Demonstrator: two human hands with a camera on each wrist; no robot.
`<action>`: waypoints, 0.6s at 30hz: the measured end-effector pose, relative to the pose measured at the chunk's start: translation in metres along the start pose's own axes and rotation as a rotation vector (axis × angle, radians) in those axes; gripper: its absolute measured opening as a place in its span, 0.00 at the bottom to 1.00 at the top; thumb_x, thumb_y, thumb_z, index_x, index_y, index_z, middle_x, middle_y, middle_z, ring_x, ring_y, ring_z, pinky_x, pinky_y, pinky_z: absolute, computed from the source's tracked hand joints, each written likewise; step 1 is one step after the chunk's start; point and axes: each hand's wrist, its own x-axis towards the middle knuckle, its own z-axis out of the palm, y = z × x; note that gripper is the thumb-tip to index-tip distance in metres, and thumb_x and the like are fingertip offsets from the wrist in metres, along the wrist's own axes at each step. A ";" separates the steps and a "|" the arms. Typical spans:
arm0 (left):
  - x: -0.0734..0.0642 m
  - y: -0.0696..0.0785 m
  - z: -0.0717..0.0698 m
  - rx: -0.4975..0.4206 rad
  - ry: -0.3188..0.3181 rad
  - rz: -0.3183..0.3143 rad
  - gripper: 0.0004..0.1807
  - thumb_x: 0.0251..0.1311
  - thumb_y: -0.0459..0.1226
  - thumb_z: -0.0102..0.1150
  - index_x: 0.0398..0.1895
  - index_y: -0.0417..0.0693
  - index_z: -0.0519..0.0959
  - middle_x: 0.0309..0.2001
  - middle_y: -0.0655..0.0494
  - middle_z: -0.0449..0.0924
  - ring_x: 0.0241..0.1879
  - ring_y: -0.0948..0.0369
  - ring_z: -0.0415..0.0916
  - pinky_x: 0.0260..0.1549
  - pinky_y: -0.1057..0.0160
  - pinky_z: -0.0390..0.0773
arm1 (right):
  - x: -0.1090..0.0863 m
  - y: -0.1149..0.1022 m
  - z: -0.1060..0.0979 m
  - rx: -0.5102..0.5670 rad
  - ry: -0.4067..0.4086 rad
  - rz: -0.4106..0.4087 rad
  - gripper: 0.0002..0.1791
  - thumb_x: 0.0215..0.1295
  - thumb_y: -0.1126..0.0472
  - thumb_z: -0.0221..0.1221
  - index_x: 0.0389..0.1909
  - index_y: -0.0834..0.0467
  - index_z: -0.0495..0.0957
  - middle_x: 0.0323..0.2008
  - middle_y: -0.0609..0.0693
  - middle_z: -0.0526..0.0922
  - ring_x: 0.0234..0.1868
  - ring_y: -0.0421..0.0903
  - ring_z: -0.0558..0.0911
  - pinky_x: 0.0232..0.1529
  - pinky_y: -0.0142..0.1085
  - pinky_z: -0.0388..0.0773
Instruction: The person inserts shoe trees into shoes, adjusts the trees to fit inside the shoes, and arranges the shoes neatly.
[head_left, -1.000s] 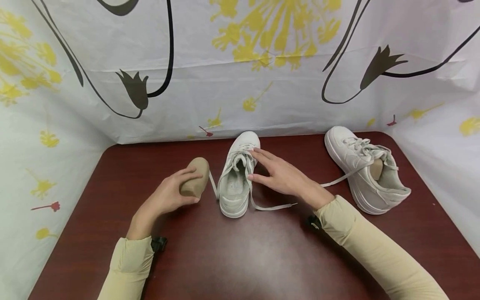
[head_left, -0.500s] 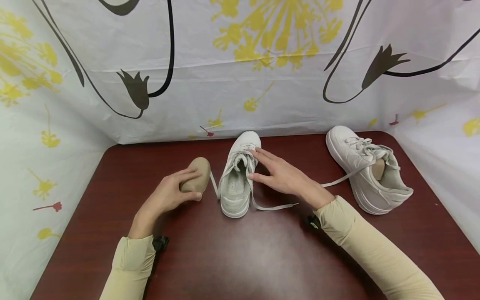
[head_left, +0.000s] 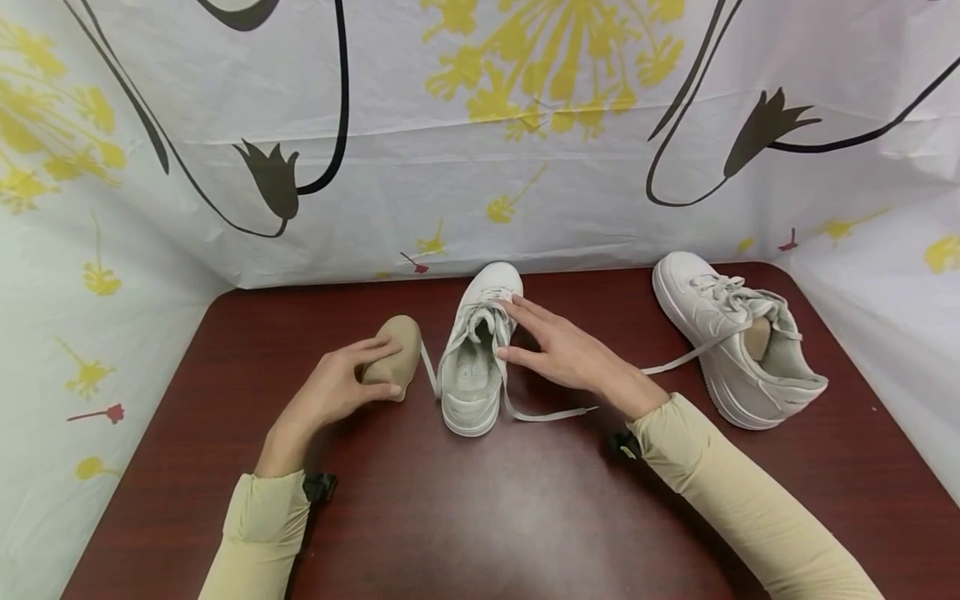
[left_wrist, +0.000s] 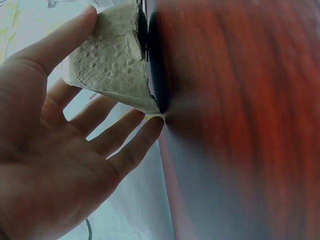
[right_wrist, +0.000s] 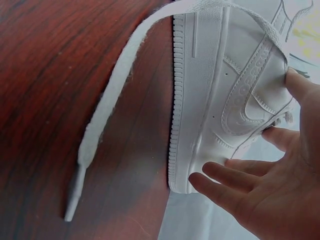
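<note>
A beige moulded-pulp shoe insert [head_left: 399,354] rests on the table at centre left. My left hand [head_left: 330,386] holds it, fingers over its left side and thumb at its near end; the left wrist view shows its rough, pitted end face [left_wrist: 107,55]. To its right a white sneaker [head_left: 470,392] stands toe away, its collar open and its laces loose. My right hand [head_left: 566,350] touches the sneaker's right side with fingers extended. In the right wrist view, those fingers [right_wrist: 230,187] lie along the shoe's side, thumb near the collar.
A second white sneaker [head_left: 720,358] stands at the right with a beige insert [head_left: 754,337] inside it. One loose lace [head_left: 551,416] trails over the dark red table [head_left: 480,517]. A patterned white cloth [head_left: 480,208] hangs behind the table and along its sides.
My left thumb has shifted slightly up at the insert's near end. The right hand and both sneakers stay practically where they were.
</note>
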 end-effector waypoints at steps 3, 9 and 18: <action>-0.001 -0.001 0.000 -0.010 0.007 0.001 0.35 0.53 0.47 0.75 0.66 0.57 0.76 0.70 0.50 0.69 0.71 0.47 0.61 0.65 0.44 0.64 | 0.000 0.000 0.000 0.000 0.001 -0.007 0.43 0.67 0.32 0.53 0.78 0.45 0.55 0.77 0.56 0.55 0.75 0.54 0.59 0.71 0.51 0.57; -0.006 0.000 -0.001 -0.031 0.036 -0.012 0.34 0.53 0.48 0.74 0.65 0.57 0.77 0.69 0.51 0.69 0.70 0.47 0.62 0.65 0.43 0.64 | 0.001 -0.002 0.003 0.015 -0.012 -0.006 0.43 0.67 0.30 0.52 0.78 0.42 0.54 0.77 0.54 0.53 0.75 0.53 0.58 0.71 0.50 0.57; -0.002 0.009 -0.005 -0.066 0.059 -0.007 0.34 0.52 0.47 0.75 0.64 0.53 0.78 0.68 0.51 0.71 0.70 0.48 0.63 0.65 0.45 0.63 | -0.002 0.000 0.004 0.029 0.008 0.018 0.42 0.68 0.32 0.52 0.78 0.42 0.55 0.77 0.54 0.53 0.76 0.51 0.56 0.72 0.49 0.56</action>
